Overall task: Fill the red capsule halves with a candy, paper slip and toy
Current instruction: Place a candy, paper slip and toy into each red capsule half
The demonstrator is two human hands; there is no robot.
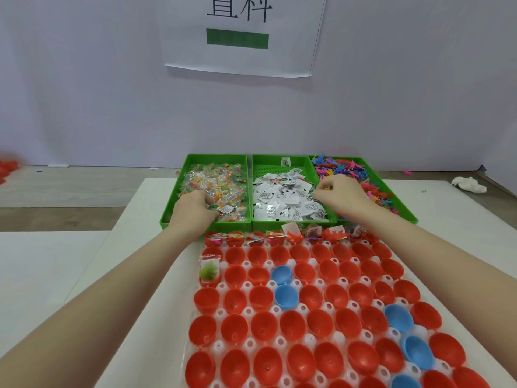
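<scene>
White tabletop [84,261] under a pale wall carries 3 green bins along the back and a clear rack [279,338] of capsule halves in front.

The left bin [184,169] holds wrapped candies [218,177], the middle bin [268,163] paper slips [282,197], the right bin [402,203] small coloured toys [341,166].

The left hand [193,208] is down among the candies with fingers curled into the heap, seemingly gripping some; which pieces I cannot tell. The right hand [341,194] hovers at the border of the slip and toy bins, fingers curled round something small and yellowish, too small to identify.

Progress, as I judge it: the back row of red halves [279,238] looks filled, about 8 cups with wrappers, slips and toy bits poking out. 1 more filled half [209,271] sits at the left end further down, with a green toy and a slip. Every other red half [263,326] in view appears empty, so most of the rack is left. A few blue halves [285,295] are mixed in, also empty; the task does not call for them.
</scene>
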